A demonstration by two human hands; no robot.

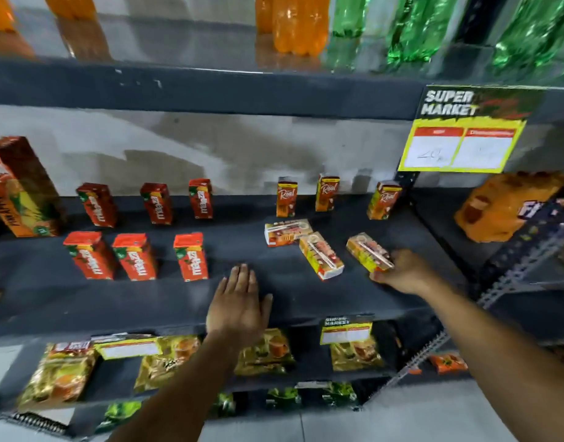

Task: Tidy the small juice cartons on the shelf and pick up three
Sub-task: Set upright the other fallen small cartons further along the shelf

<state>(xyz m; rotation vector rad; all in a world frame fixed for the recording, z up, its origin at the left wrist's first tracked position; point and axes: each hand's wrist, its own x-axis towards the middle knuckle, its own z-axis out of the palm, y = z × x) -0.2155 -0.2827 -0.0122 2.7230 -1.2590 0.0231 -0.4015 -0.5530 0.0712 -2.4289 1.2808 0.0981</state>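
On the dark shelf (pixel 274 301) three small yellow-orange juice cartons lie flat: one (pixel 285 232) at the back, one (pixel 320 255) in the middle, and one (pixel 368 252) on the right. My right hand (pixel 402 271) grips the near end of that right carton. Behind them three small cartons stand upright (pixel 286 196) (pixel 327 193) (pixel 383 199). My left hand (pixel 239 301) rests flat and open on the shelf's front part, holding nothing. Several small red cartons (pixel 135 256) stand in two rows on the left.
A large pineapple juice carton (pixel 22 189) stands at far left. Orange bottles (pixel 298 23) and green bottles (pixel 414 27) fill the shelf above. A yellow price sign (pixel 462 145) hangs at right, over an orange pack (pixel 504 205). Yellow packets (pixel 60 374) lie on the shelf below.
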